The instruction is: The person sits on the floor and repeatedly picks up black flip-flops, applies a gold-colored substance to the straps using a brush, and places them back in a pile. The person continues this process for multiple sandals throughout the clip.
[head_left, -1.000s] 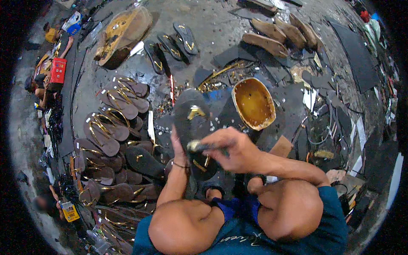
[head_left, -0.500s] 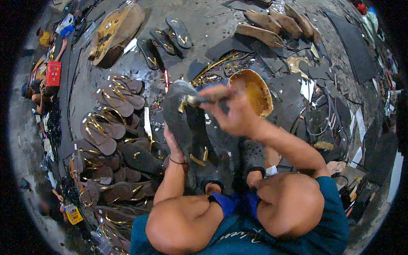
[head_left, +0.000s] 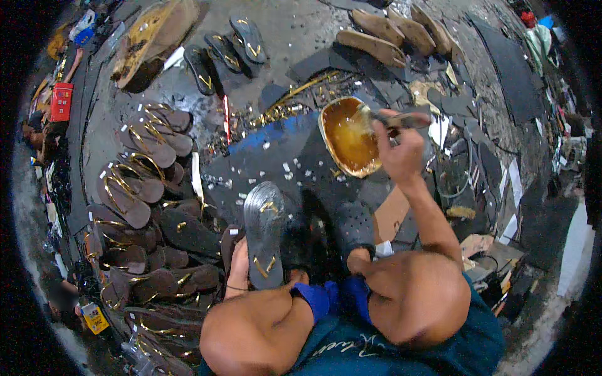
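My left hand [head_left: 239, 262] grips a dark sandal sole [head_left: 264, 232] by its side, close to my knees. The sole's face looks wet and shiny toward the toe, and gold strap ends poke through it near the toe and heel. Some of my left fingers are hidden behind the sole. My right hand [head_left: 404, 150] is closed around a brush [head_left: 407, 119] with a dark handle. Its bristles are over or in a bowl [head_left: 352, 172] of amber, glue-like liquid; whether they touch the liquid I cannot tell.
Rows of brown sandals with gold straps [head_left: 125, 203] lie at the left. A few dark sandals [head_left: 221, 53] and a big worn sole-shaped board [head_left: 153, 41] lie farther off. Foot-shaped forms [head_left: 373, 47] stand at the far right. Scraps and dark sheets [head_left: 508, 59] litter the right side.
My right hand has carried the brush from the sole to the bowl on the right. My left hand has drawn the sole nearer to my knees. The whole view has shifted slightly.
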### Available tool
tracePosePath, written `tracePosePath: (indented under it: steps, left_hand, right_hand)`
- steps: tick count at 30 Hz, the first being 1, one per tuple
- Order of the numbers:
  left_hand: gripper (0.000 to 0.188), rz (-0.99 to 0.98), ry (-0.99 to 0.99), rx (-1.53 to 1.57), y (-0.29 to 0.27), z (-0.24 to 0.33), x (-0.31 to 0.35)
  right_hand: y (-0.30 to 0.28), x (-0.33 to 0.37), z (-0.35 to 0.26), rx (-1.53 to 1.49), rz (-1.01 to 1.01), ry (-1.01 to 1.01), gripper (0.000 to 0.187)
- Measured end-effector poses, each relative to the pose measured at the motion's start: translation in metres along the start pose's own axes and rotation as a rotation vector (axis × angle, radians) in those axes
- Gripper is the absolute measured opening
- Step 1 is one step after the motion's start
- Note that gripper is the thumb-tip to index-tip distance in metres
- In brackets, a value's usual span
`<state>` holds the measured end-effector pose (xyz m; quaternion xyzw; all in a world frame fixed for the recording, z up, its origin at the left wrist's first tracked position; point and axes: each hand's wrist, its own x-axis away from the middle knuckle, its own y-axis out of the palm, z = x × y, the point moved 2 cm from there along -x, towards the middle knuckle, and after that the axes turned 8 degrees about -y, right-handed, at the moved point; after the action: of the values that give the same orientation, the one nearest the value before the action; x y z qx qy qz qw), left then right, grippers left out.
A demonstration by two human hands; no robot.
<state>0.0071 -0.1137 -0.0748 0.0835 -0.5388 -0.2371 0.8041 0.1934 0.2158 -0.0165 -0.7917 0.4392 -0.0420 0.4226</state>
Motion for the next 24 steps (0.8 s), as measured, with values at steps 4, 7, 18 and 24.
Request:
tracePosePath:
  steps: [4, 7, 18, 24]
  left_hand:
    - [0.058, -0.072, -0.037, 0.054, 0.001, -0.005, 0.002]
    - [0.056, -0.370, -0.118, 0.245, 0.012, -0.001, 0.005]
    - [0.055, -0.512, 0.194, 0.118, 0.119, 0.053, -0.027]
    - [0.054, -0.879, 0.167, 0.388, 0.105, 0.073, -0.020]
  right_hand:
    - [-0.041, 0.039, 0.019, 0.457, -0.488, 0.048, 0.027]
    - [-0.061, 0.069, 0.019, 0.182, -0.681, 0.182, 0.030]
    - [0.032, -0.035, -0.140, -0.827, -0.235, -0.357, 0.017]
    - [0.005, 0.008, -0.141, -0.609, -0.417, -0.709, 0.046]
